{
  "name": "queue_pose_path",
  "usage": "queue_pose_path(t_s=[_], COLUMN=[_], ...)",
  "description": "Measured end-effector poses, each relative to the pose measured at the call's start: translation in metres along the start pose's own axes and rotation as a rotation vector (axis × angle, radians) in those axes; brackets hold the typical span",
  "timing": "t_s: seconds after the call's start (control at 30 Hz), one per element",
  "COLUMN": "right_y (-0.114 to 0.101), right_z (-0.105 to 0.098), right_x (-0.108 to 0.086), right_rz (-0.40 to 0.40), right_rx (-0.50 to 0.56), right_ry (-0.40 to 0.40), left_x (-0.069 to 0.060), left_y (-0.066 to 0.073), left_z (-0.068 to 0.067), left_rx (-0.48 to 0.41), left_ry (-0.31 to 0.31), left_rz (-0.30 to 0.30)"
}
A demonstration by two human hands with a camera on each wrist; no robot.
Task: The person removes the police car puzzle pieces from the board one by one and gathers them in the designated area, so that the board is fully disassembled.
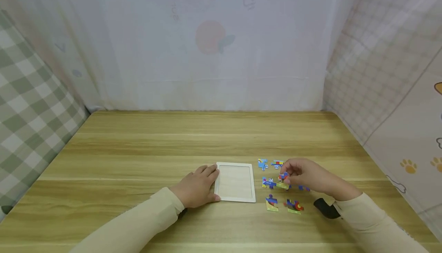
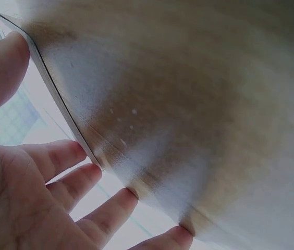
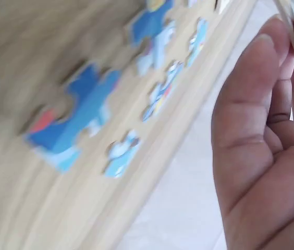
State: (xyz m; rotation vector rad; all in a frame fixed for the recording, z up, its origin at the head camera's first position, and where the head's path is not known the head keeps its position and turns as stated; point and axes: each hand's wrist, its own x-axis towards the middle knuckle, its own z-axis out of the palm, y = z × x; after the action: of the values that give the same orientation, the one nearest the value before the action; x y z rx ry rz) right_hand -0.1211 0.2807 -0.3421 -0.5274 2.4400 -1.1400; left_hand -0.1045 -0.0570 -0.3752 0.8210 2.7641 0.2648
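Observation:
A square puzzle tray (image 1: 236,183) with a white rim and a bare wooden inside lies flat on the table. My left hand (image 1: 197,187) rests along its left edge, fingers spread and fairly straight. Fingertips and thumb touch the tray's rim (image 2: 63,107) in the left wrist view. Over the loose pieces, my right hand (image 1: 305,174) pinches a puzzle piece (image 1: 284,176) between thumb and fingers. Only the thin edge of that puzzle piece (image 3: 292,36) shows in the right wrist view. Under and beside this hand lie more jigsaw pieces, some partly covered by it.
Right of the tray are a light blue piece (image 1: 263,164), a blue piece (image 1: 268,182), a green-edged piece (image 1: 271,204) and a red-and-yellow piece (image 1: 294,206). The wooden table (image 1: 155,142) meets a pale curtain (image 1: 214,80) at the back, with cloth on both sides.

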Motion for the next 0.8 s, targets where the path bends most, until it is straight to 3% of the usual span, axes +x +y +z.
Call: queue_pose_path(t_s=[0.43, 0.8], right_y=[0.037, 0.052], right_z=[-0.014, -0.016], right_x=[-0.035, -0.05], right_rz=[0.043, 0.089], right_rx=[0.068, 0.093], right_ry=[-0.038, -0.094], left_x=[0.0, -0.001], left_y=[0.0, -0.002], left_z=[0.002, 0.001], left_rx=[-0.018, -0.044], left_ry=[0.003, -0.001], left_rz=[-0.008, -0.018])
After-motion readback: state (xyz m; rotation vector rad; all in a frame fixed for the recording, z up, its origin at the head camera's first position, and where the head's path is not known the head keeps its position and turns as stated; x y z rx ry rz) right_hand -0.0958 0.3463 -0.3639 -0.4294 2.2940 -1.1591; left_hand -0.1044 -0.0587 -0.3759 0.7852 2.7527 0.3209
